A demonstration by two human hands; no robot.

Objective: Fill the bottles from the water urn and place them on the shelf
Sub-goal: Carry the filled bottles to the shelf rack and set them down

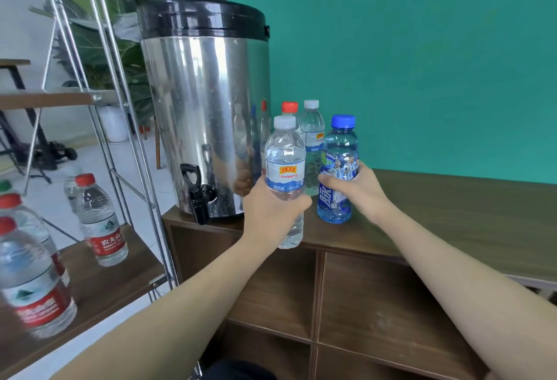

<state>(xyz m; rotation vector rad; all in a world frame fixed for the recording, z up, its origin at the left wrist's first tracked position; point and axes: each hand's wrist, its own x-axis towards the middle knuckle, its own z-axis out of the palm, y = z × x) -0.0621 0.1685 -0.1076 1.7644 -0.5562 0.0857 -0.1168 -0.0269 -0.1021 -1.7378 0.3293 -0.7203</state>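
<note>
A clear bottle (284, 174) is held upright, capped, in the left hand (272, 203), off the cabinet top's front edge (346, 248). The urn's tap (199, 195) lies just left, nearer this hand. The right hand (358, 188) grips a standing blue bottle (339, 168).

Both forearms are bare to the frame edge; no sleeves, gloves, rings or watch. Left hand (272, 203) and right hand (360, 188) are bare. Dark garment (238, 372) visible at bottom centre.
</note>
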